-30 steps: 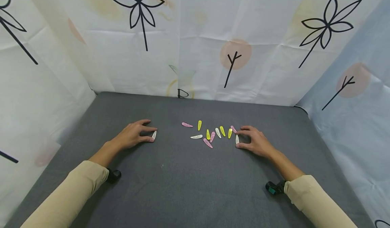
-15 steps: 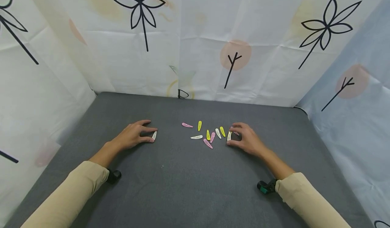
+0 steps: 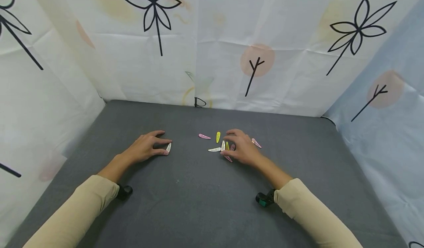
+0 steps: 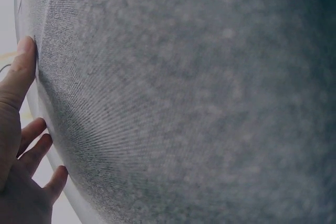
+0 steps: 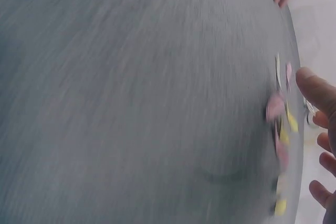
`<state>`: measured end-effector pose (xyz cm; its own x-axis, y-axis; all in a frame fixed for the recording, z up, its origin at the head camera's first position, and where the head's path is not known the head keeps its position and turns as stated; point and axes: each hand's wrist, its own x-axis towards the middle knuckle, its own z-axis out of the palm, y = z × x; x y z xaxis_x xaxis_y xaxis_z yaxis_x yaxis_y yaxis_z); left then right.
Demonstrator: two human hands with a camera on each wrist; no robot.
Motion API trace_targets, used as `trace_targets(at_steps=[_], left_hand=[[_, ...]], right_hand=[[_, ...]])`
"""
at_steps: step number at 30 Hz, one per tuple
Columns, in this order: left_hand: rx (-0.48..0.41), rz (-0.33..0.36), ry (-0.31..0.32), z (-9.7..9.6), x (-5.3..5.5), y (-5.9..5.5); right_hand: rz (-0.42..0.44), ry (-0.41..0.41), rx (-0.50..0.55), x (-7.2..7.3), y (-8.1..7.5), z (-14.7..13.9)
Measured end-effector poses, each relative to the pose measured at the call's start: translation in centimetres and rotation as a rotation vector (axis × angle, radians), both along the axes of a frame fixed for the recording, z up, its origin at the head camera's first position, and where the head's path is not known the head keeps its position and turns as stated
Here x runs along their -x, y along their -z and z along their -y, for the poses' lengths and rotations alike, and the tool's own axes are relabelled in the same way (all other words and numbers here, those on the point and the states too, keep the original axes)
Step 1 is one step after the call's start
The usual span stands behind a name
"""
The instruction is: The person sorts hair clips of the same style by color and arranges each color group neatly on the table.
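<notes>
In the head view, my left hand pinches a white snap hair clip between thumb and index finger, low over the left part of the table. My right hand holds another white hair clip between thumb and fingertips, above the loose clips. Around it lie a yellow clip, a white clip and pink clips. Several clips are partly or wholly hidden under the right hand. The left wrist view shows the left thumb at the edge, with its clip hardly visible.
Grey cloth covers the table. White patterned curtains close it off at the back and both sides. A pink clip lies just right of the right hand.
My right hand has moved left across the loose clips, carrying its white hair clip. The pink clip at the right is now uncovered. My left hand stays in place.
</notes>
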<state>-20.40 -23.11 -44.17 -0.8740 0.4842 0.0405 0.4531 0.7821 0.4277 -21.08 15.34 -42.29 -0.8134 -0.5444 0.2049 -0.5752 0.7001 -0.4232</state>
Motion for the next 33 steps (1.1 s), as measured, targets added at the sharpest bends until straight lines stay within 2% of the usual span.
trace_targets(at_steps=[7,14,25,33], left_hand=[[-0.008,-0.013,0.000,0.0,0.1,0.2],[-0.010,-0.010,0.004,0.0,0.0,0.2],[0.005,0.003,-0.008,0.0,0.2,0.0],[0.003,0.006,0.001,0.0,0.2,0.1]], right_hand=[[-0.020,-0.033,-0.105,0.1,0.2,4.8],[-0.025,-0.073,-0.101,0.1,0.6,8.7],[-0.007,-0.021,-0.083,0.9,1.6,11.1],[0.022,-0.032,-0.066,0.7,2.3,12.4]])
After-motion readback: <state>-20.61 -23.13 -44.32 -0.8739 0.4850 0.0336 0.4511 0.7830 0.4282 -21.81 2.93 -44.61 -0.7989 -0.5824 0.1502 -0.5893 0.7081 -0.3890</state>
